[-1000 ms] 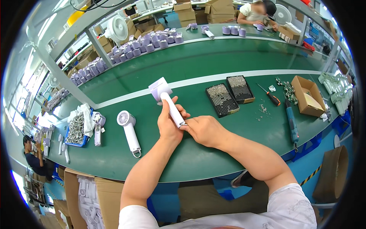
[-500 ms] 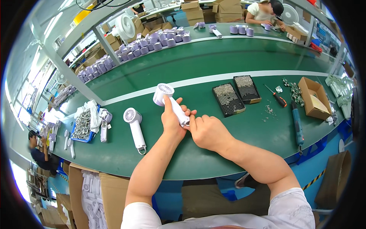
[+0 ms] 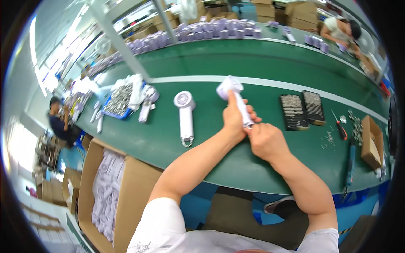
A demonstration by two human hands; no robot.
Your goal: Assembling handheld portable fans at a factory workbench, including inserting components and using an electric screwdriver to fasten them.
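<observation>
My left hand [image 3: 234, 118] is closed around the white handle of a handheld fan [image 3: 241, 105], its round head tilted up and away from me. My right hand [image 3: 268, 141] is closed at the lower end of that handle, fingertips pinched against it. A bit of metal shows there, but whatever the fingers grip is hidden. To the left, a second handheld fan [image 3: 185, 118] lies on the green table with a metal loop at its lower end.
Right of my hands are two black trays of small metal parts [image 3: 294, 111], a screwdriver [image 3: 341, 130], a blue electric screwdriver [image 3: 350, 162] and a cardboard box [image 3: 371, 143]. A blue tray of metal loops [image 3: 119, 100] sits left. An open carton of fans [image 3: 126, 198] stands below the table edge.
The view has swung left, so the table and its things sit further right and more of the carton shows. Both my hands stay on the same fan.
</observation>
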